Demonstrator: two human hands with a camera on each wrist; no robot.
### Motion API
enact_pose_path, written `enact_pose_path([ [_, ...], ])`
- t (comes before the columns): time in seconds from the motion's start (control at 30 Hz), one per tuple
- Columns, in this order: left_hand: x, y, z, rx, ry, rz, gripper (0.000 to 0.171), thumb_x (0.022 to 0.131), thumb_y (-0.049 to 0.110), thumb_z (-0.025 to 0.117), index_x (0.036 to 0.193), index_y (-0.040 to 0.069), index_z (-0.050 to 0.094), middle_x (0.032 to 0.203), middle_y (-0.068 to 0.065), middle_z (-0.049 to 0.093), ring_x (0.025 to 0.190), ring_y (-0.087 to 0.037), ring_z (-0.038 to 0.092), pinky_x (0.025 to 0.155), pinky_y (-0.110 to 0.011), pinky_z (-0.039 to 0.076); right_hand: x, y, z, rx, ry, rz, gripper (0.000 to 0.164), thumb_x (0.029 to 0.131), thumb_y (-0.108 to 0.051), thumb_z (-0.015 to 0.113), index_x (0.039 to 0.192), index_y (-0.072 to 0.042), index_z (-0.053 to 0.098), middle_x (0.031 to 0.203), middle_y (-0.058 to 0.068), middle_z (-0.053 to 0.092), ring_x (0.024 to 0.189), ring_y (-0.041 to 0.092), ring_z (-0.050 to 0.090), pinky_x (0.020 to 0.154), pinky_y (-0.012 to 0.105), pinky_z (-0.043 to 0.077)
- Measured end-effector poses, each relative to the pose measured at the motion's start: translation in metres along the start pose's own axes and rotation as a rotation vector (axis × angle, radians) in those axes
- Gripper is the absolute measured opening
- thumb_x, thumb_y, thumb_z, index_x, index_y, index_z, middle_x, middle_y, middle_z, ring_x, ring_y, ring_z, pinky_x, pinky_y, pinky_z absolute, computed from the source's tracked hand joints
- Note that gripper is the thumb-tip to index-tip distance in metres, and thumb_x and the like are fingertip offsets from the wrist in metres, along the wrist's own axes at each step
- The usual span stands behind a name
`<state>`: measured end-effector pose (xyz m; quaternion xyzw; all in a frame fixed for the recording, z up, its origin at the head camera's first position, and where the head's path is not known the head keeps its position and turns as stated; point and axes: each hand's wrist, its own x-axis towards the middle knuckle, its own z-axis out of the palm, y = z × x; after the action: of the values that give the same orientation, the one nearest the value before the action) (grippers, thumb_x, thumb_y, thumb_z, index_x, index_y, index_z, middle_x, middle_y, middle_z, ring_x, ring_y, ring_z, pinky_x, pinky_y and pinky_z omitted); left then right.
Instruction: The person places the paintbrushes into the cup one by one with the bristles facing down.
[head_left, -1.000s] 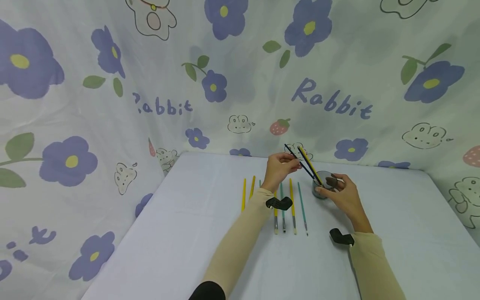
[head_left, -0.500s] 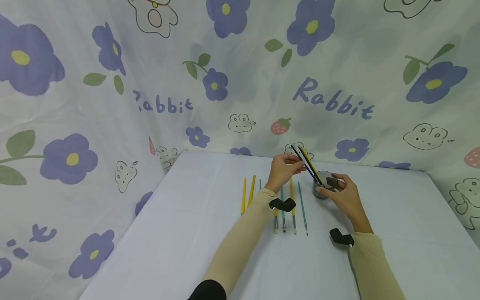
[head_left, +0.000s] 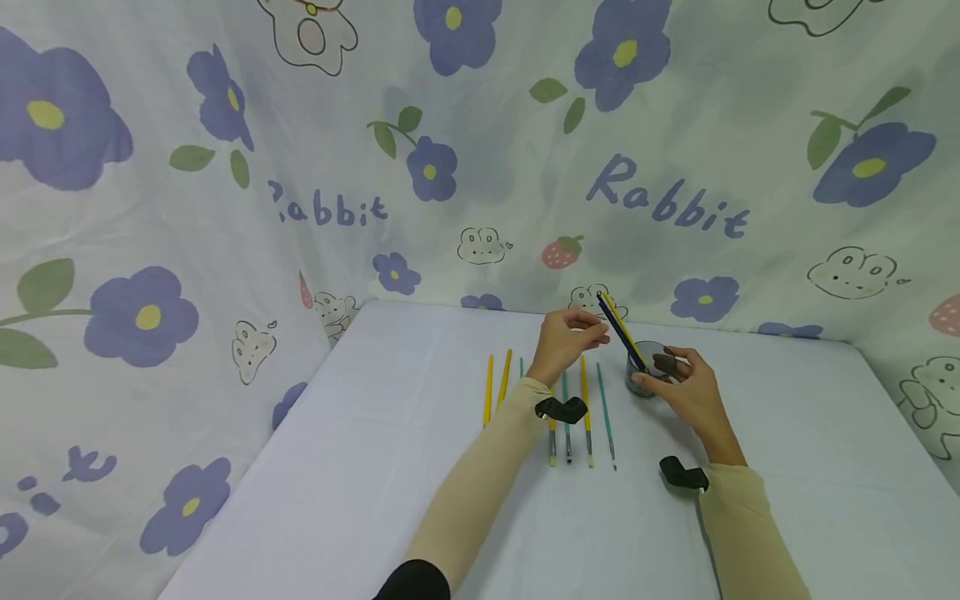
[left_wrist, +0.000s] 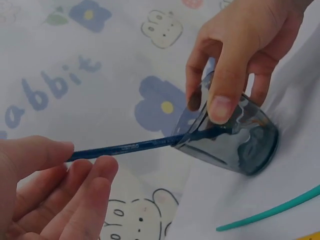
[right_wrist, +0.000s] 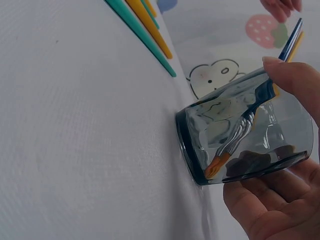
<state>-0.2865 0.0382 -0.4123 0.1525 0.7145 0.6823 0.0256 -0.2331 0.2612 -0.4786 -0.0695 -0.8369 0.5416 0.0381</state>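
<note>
My right hand (head_left: 682, 383) grips a clear grey glass (right_wrist: 240, 135), thumb on the near side and fingers round the other. Dark blue paintbrushes (head_left: 621, 333) and a yellow-handled one (right_wrist: 296, 46) lean out of it to the left, handles up. Through the glass wall, orange bristles (right_wrist: 218, 166) and silver ferrules show at the bottom. My left hand (head_left: 566, 340) hovers just left of the handles, thumb and fingers parted. In the left wrist view a blue handle (left_wrist: 125, 148) ends by the left thumb, while the right wrist view shows a gap between fingertips and handles.
Yellow brushes (head_left: 585, 400) and teal brushes (head_left: 606, 417) lie in a row on the white table (head_left: 337, 500), bristles toward me, partly under my left forearm. A patterned cloth (head_left: 480, 167) hangs behind the table's far edge.
The dark blue paintbrush in my left hand has swung right until it leans with the others in the glass. The left fingers have let it go. My right hand stays on the glass.
</note>
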Motion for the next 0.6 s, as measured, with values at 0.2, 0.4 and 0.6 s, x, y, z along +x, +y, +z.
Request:
enact_pose_path([
  [0.2,-0.001,0.0,-0.015,0.025,-0.006,-0.009,0.015,0.096,0.01,0.073,0.106,-0.001,0.073,0.105,-0.023,0.075,0.095,-0.03,0.079,0.085,-0.028,0.066,0.0,0.001,0.0,0.004,-0.003,0.002,0.101,0.082,-0.047,0.087,0.157,-0.005,0.033,0.148,0.024,0.057,0.141,0.041,0.053,0.115,0.058,0.046],
  [0.4,-0.001,-0.008,-0.044,0.091,0.057,-0.044,0.015,0.094,0.011,0.075,0.105,0.001,0.074,0.102,-0.023,0.076,0.086,-0.023,0.08,0.082,-0.029,0.066,0.001,0.001,0.001,0.008,-0.004,-0.003,0.101,0.081,-0.046,0.088,0.156,-0.005,0.034,0.147,0.024,0.058,0.139,0.041,0.055,0.115,0.057,0.047],
  [0.6,-0.005,-0.011,-0.077,0.137,0.121,-0.07,0.015,0.094,0.011,0.075,0.105,0.0,0.073,0.104,-0.026,0.075,0.081,-0.02,0.079,0.078,-0.03,0.067,0.001,0.001,0.0,0.003,0.004,-0.014,0.101,0.082,-0.046,0.087,0.156,-0.004,0.034,0.146,0.025,0.059,0.139,0.042,0.055,0.114,0.057,0.048],
])
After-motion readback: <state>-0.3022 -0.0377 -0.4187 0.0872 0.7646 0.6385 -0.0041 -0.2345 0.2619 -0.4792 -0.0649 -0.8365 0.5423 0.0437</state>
